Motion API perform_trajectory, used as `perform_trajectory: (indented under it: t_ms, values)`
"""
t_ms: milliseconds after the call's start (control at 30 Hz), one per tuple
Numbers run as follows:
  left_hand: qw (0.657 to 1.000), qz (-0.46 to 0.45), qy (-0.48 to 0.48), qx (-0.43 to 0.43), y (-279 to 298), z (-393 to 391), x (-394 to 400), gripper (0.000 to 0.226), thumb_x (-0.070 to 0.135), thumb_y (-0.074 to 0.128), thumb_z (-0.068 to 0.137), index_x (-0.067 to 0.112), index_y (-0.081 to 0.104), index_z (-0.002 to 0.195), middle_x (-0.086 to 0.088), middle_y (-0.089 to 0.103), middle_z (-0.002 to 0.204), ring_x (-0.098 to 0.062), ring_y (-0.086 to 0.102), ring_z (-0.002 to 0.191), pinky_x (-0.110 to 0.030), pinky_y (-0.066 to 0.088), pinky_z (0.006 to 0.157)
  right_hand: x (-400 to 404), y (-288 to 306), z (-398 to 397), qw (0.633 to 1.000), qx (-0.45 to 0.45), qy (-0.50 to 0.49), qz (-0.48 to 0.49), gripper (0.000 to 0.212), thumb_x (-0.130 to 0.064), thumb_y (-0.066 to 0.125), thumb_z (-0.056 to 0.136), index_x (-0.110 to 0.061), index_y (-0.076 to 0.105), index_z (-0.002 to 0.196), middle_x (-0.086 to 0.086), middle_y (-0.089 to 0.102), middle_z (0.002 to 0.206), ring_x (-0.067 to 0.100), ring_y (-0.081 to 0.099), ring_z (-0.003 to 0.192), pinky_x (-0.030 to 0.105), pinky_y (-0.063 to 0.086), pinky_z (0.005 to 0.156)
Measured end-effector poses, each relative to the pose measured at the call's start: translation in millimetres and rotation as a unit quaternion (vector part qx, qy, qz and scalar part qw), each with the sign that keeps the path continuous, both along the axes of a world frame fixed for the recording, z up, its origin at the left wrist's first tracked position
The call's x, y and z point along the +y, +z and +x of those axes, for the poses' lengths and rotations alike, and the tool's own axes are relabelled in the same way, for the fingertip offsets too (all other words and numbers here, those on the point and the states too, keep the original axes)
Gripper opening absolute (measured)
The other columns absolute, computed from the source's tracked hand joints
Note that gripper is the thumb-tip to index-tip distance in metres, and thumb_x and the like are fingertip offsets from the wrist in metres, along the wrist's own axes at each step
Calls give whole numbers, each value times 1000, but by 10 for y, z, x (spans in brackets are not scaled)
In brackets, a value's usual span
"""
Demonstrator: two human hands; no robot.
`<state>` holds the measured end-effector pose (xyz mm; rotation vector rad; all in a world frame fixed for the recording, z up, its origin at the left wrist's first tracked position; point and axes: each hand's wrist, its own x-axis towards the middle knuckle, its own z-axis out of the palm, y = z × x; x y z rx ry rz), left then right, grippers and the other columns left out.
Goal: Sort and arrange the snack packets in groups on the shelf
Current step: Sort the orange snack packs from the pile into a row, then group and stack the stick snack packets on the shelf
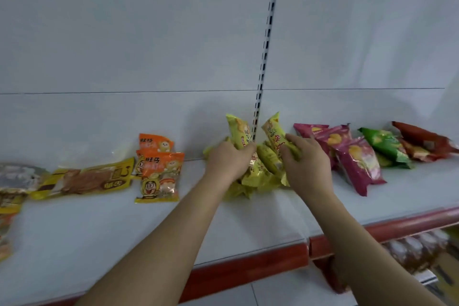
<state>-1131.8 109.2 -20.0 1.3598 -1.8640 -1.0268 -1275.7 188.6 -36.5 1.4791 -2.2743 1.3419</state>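
Head view: mid-shelf (99, 226), against the far wall, both grips work one heap of yellow packets (260, 176). The left hand (227, 160) curls round one upright packet; the right hand (306, 164) pinches another. They look light, puffy, crinkly and probably slippery; best held mid-body. Orange packets (160, 169) at left bear Chinese characters, too blurred to read.

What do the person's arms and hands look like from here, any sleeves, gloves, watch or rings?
Both forearms are bare right to the bottom of the picture, so no sleeves show. The left hand and the right hand wear no gloves. No watch, bracelet or band shows at either wrist. No ring is visible, though the fingertips are partly hidden among the yellow packets.
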Motion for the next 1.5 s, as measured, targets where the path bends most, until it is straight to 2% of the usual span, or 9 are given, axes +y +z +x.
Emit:
perform_trajectory:
  t_ms: [100,233,467,633,767,967,1100,1367,1500]
  values:
    - [999,-11,18,-24,-91,-284,-66,48,57,63,88,11,63,104,-1,66,93,-29,66,99,-32,45,72,-83,-140,-204,1000,18,22,7,37,-26,59,98,-14,63,133,4,62,125,23,61,108,29,45,87]
    - [996,-41,47,-58,-98,-533,-133,56,50,62,95,8,50,131,-4,63,111,-23,56,94,-31,36,69,-199,-261,-334,998,49,35,13,30,-24,61,97,-12,69,123,8,67,112,30,63,99,37,51,81]
    - [961,-175,64,-206,-144,-714,-181,35,44,48,102,14,61,114,-3,69,100,-23,57,83,-33,37,65,-246,-294,-521,997,23,54,49,30,-31,54,100,-15,71,117,8,68,108,28,61,102,37,47,86]
    - [963,-182,57,-191,-167,-693,-164,35,46,46,104,13,58,109,-1,67,93,-23,61,81,-34,37,59,-217,-194,-570,992,68,60,87,36,-41,50,100,-18,68,121,3,66,116,28,58,111,40,49,89]
    - [965,-211,49,-148,-33,-528,-77,26,39,49,103,14,55,108,-2,65,99,-25,62,90,-39,50,72,-243,-56,-440,987,128,70,64,37,-35,55,99,-13,66,126,7,65,126,31,53,122,40,43,98]
    - [934,-290,90,-188,125,147,-90,36,34,50,102,12,54,130,-8,64,123,-30,59,111,-45,51,90,-497,31,176,974,178,139,1,41,-33,53,94,-6,68,121,14,67,122,38,58,119,46,50,96]
    - [912,-301,139,-242,123,807,-75,38,32,51,100,11,55,132,-11,64,124,-34,59,113,-44,48,91,-636,30,755,955,219,200,20,53,-43,42,95,-7,65,126,15,65,125,38,55,125,49,49,100]
    - [903,-249,193,-294,98,2283,-8,45,36,53,100,14,53,140,-11,61,135,-34,56,123,-43,47,98,-777,22,1981,927,232,294,36,49,-40,46,92,-8,66,122,12,67,120,38,56,121,50,48,102]
    - [914,-216,201,-279,92,3102,26,46,39,55,100,16,53,140,-9,63,135,-31,58,122,-43,49,97,-791,-23,2600,911,244,328,56,58,-45,37,94,-7,62,130,12,65,126,37,52,126,50,45,105]
